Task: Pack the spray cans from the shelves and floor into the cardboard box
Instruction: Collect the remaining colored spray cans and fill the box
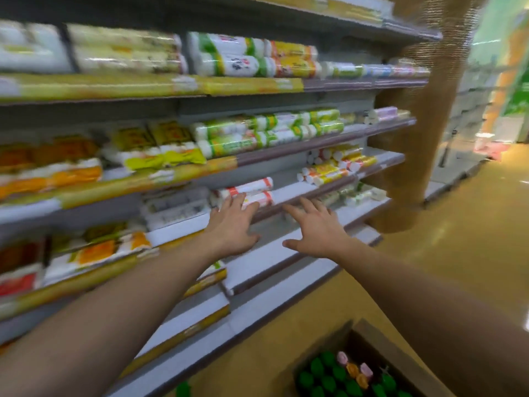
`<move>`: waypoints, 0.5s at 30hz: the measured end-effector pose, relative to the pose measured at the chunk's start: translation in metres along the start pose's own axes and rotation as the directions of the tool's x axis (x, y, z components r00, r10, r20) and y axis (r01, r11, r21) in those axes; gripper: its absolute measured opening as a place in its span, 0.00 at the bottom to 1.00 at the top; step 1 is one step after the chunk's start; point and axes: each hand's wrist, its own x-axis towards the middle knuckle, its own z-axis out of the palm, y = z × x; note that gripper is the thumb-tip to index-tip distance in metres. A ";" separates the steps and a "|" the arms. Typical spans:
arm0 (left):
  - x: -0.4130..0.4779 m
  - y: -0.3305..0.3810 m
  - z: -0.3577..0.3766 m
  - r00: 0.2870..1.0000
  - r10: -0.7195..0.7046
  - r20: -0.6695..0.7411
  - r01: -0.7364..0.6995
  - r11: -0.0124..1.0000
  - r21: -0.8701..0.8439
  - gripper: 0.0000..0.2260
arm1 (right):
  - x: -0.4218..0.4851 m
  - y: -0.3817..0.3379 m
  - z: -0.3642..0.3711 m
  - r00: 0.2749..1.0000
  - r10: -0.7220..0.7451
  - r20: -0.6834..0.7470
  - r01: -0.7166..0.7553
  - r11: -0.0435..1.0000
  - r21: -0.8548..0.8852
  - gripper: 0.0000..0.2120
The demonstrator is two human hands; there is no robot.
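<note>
Over at the shelves we're reaching out with the left hand (232,224) and right hand (317,233), fingers spread, gripping nothing. We're probably risking knocking the wrapped rolls (252,190) off, since they're crowding the ledge. Spray cans (329,379) are sitting in the cardboard box (380,336) down at our right, and a green cap (183,389) is poking up near the bottom shelf

Bare forearms (114,310), bare wrists (197,247), a bare left grip (232,229) and bare right grip (319,234)

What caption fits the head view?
Left hand and right hand reach open toward shelf; spray cans stand in cardboard box.
</note>
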 end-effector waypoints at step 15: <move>-0.330 -0.103 0.019 0.680 -0.697 0.227 0.690 0.714 0.124 0.37 | -0.085 -0.247 0.100 0.747 -0.593 0.301 0.527 0.804 0.278 0.44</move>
